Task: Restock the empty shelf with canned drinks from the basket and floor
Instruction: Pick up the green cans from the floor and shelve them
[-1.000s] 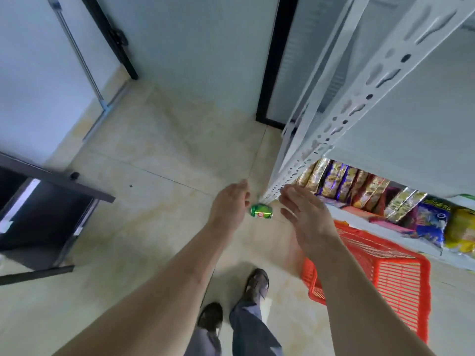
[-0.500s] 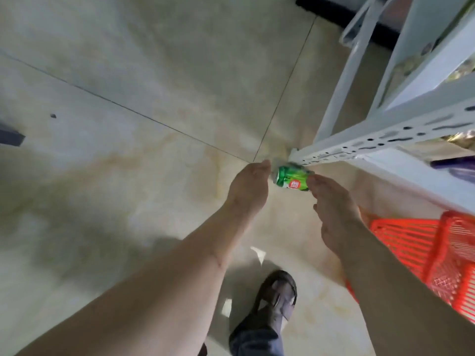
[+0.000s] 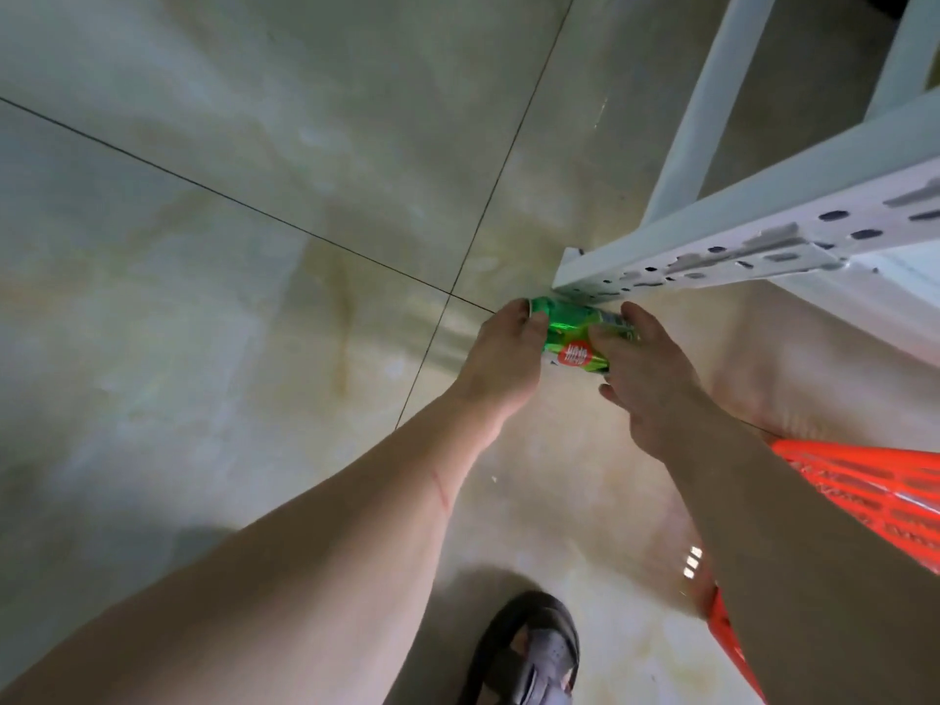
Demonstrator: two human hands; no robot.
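Observation:
A green can (image 3: 575, 338) with a red label lies on its side on the tiled floor, right beside the foot of the white metal shelf post (image 3: 712, 251). My left hand (image 3: 503, 353) grips its left end, fingers curled over the rim. My right hand (image 3: 646, 374) holds its right end, thumb and fingers around the can's body. The red plastic basket (image 3: 875, 496) sits at the right edge, partly hidden behind my right forearm; its inside is out of sight.
The white slotted shelf frame (image 3: 793, 231) with an upright (image 3: 712, 99) fills the upper right, close over my hands. My dark shoe (image 3: 534, 653) stands at the bottom centre. Beige floor tiles (image 3: 203, 297) stretch to the left.
The view has dropped closer to the floor. Both hands have moved in from either side of the can and now hold it at its ends.

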